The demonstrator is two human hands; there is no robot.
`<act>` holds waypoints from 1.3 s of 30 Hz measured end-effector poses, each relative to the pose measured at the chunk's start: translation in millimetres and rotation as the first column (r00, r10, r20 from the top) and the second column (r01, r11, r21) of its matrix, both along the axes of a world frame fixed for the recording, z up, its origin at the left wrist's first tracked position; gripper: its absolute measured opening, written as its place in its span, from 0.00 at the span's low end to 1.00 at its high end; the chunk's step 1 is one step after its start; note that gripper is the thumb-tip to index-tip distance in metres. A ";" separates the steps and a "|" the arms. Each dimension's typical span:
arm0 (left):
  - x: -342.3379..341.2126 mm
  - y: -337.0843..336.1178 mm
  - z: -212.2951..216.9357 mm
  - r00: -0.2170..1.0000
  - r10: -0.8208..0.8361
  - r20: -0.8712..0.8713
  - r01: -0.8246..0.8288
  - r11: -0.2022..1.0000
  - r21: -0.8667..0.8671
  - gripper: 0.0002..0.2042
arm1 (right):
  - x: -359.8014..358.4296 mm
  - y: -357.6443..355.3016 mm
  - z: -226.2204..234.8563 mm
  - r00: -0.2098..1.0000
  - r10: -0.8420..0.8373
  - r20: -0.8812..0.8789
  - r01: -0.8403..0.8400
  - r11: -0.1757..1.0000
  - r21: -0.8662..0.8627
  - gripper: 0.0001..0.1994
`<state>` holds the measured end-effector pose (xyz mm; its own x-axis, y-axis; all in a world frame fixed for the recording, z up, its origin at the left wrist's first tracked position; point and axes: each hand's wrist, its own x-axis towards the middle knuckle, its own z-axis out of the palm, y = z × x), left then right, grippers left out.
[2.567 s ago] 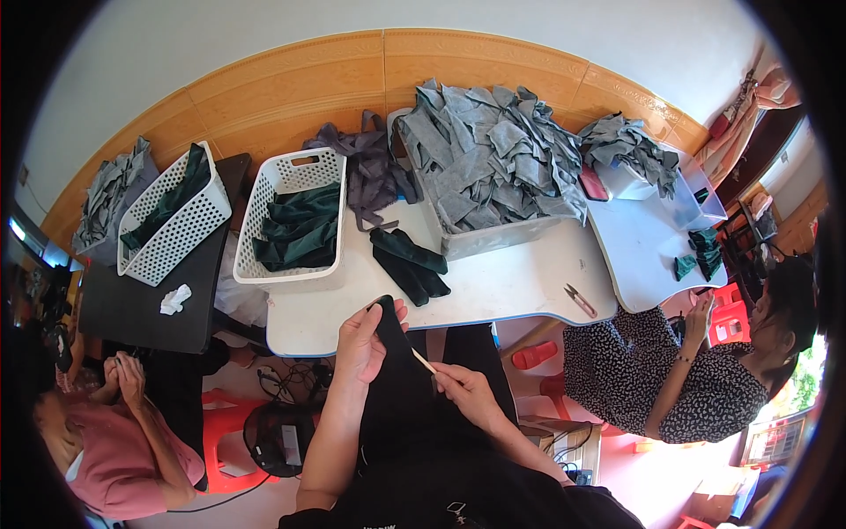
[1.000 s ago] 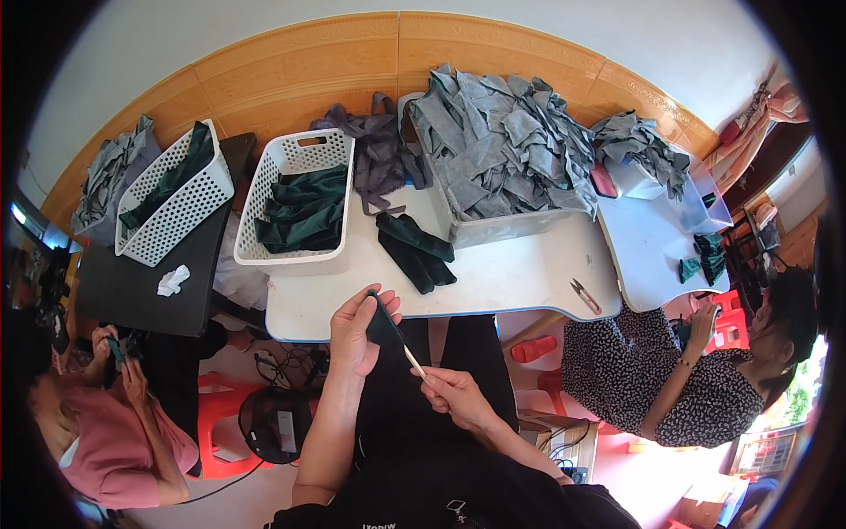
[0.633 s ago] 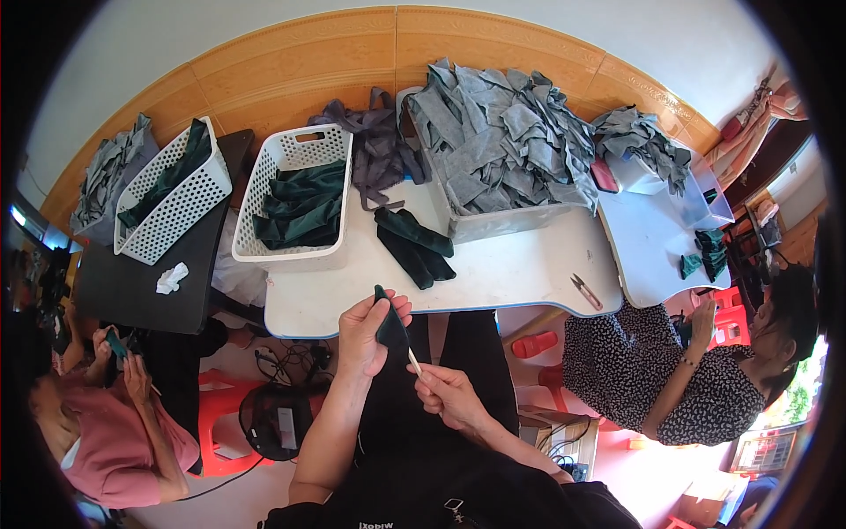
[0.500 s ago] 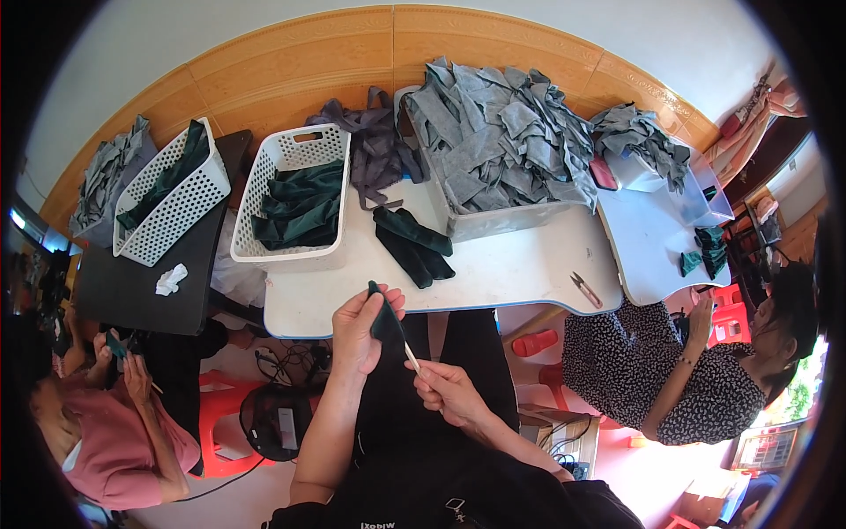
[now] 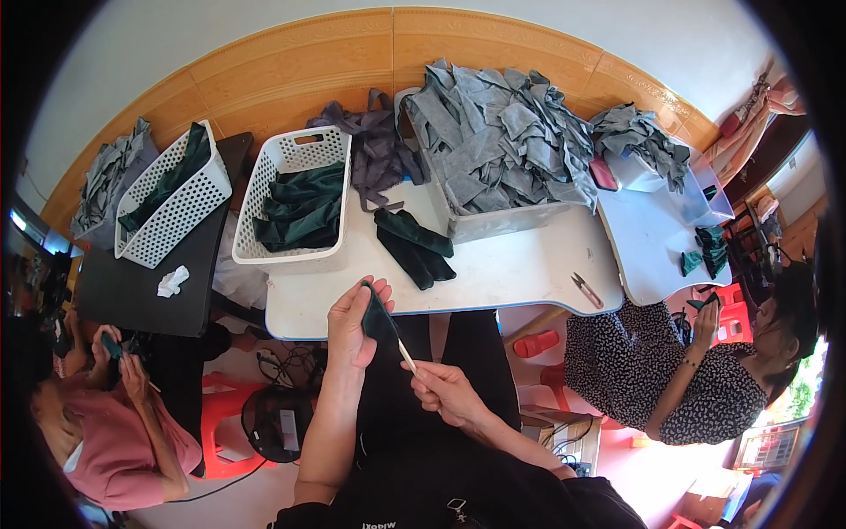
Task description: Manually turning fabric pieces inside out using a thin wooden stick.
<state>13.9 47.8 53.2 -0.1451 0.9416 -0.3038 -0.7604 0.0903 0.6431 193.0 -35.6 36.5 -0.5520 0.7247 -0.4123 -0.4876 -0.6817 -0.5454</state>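
Over my lap, just in front of the table edge, my left hand (image 5: 352, 330) pinches a narrow dark green velvet-like fabric piece (image 5: 380, 319) between thumb and fingers. A thin pale stick (image 5: 406, 355) is gripped in my right hand (image 5: 448, 391). Its far end meets the lower end of the fabric; whether the tip is inside the piece is hidden. Beyond my hands, several dark green fabric strips (image 5: 412, 250) lie in a small heap on the white table (image 5: 515, 269).
A white perforated basket (image 5: 295, 257) of green fabric stands left of the heap. Behind is a large bin (image 5: 507, 222) piled with grey fabric strips. Thread snips (image 5: 587, 291) lie near the right edge. People sit at both sides: a pink top (image 5: 132, 450) left, a patterned dress (image 5: 617, 361) right.
My left hand has shifted slightly left with the fabric, which now shows wider. The stick has followed a little. The person on the right has brought a dark green piece into view.
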 end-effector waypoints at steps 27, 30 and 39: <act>-0.7 -3.1 14.3 0.993 -0.052 -0.107 0.055 0.998 0.030 0.12 | -10.1 -7.3 6.3 0.994 -0.081 0.080 0.075 0.994 0.075 0.15; 4.4 -4.9 13.1 0.993 -0.070 -0.100 0.073 0.997 0.026 0.12 | -14.0 -9.7 8.1 0.993 -0.100 0.057 0.097 0.993 0.060 0.15; -5.9 2.2 31.6 0.995 -0.089 -0.043 0.093 0.990 0.108 0.14 | -8.9 8.5 7.8 0.990 -0.081 0.118 0.065 0.989 0.136 0.15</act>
